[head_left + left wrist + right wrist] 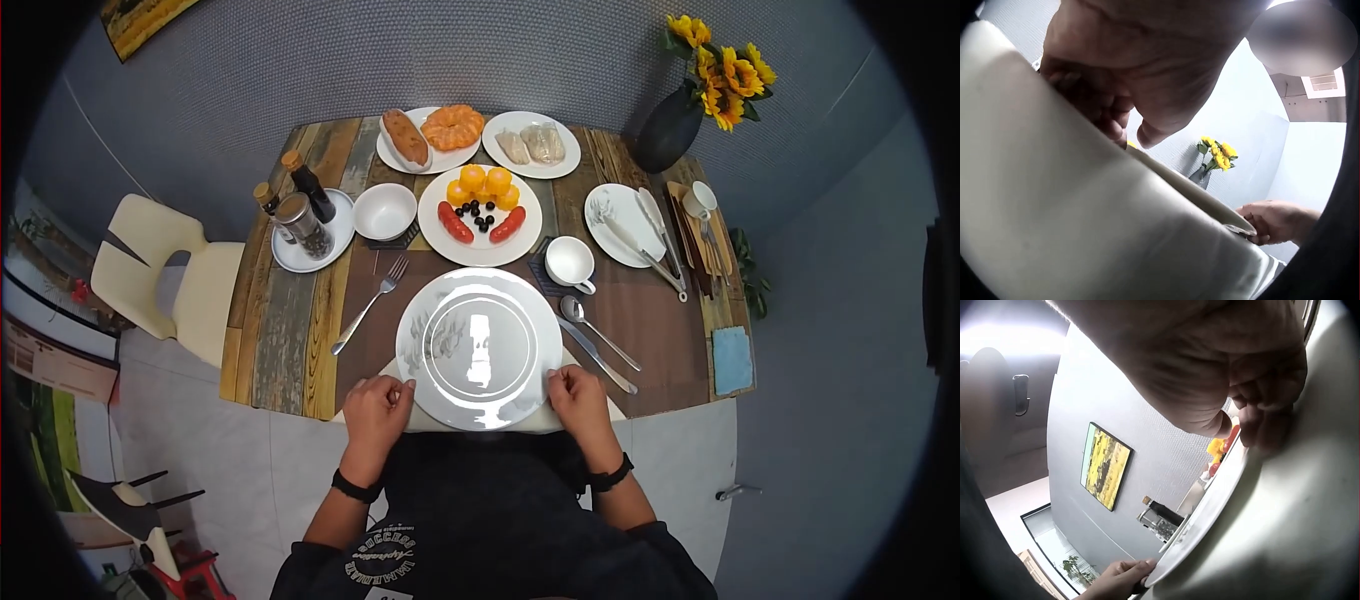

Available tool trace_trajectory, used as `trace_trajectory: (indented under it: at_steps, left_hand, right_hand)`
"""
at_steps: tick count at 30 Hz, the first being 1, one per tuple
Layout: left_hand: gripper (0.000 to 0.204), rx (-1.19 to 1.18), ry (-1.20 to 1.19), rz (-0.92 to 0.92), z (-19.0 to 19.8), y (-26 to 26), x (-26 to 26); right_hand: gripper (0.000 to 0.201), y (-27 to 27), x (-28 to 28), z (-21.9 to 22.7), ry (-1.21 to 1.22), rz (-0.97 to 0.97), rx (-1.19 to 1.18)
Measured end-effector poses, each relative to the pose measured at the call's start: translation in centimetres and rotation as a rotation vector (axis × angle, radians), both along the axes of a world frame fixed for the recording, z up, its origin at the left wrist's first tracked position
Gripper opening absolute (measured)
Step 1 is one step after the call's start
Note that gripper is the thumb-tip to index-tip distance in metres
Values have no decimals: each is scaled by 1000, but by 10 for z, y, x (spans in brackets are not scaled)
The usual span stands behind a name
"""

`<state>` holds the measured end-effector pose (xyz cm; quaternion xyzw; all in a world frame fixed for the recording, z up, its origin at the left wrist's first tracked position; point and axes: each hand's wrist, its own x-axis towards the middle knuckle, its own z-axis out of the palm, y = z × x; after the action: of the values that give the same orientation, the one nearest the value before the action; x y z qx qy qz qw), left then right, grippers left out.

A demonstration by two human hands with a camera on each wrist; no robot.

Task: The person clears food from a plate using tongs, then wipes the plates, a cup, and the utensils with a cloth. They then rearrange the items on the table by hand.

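A large glossy white plate (455,390) with a grey pattern on its left side lies in front of the person, reaching the table's near edge. My left hand (375,410) grips its lower left rim with curled fingers, thumb at the edge. On the opposite side my right hand (580,405) pinches the lower right rim. In the left wrist view the right hand (1275,222) shows at the plate's far edge. The right wrist view shows the left hand (1119,578) at the rim. A fork (370,305) lies left of the plate; a knife (600,357) and spoon (607,337) lie right.
Behind the plate stand a white bowl (385,212), a cup (570,262) and a plate of sausages (508,225). Bottles and a grinder (304,228) stand left. Tongs (640,245) and a dark vase (668,130) are right. A pale surface (1104,231) curves below the plate.
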<state>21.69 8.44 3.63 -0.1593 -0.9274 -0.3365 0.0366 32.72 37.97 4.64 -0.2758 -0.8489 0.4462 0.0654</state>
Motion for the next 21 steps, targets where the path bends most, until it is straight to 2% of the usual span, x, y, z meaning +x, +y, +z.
trace_trajectory:
  at_steps: [2,5,7,12,14,21]
  left_hand:
    - [28,14,68,-9,-7,3,-2]
    - [26,44,111,15,-17,5,-2]
    - [24,44,181,37,-21,6,-1]
    - [24,50,184,33,-23,6,-2]
    - [24,54,195,35,-25,7,-2]
    - [24,49,156,37,-21,7,-4]
  right_hand:
    - [27,-3,-3,-1,125,-57,135]
    - [32,-3,-2,-1,72,-122,69]
    - [32,0,-2,0,24,-96,66]
    - [33,1,-4,4,-31,-65,50]
    - [33,5,-5,2,-100,4,62]
    - [36,17,2,-10,-94,57,-27]
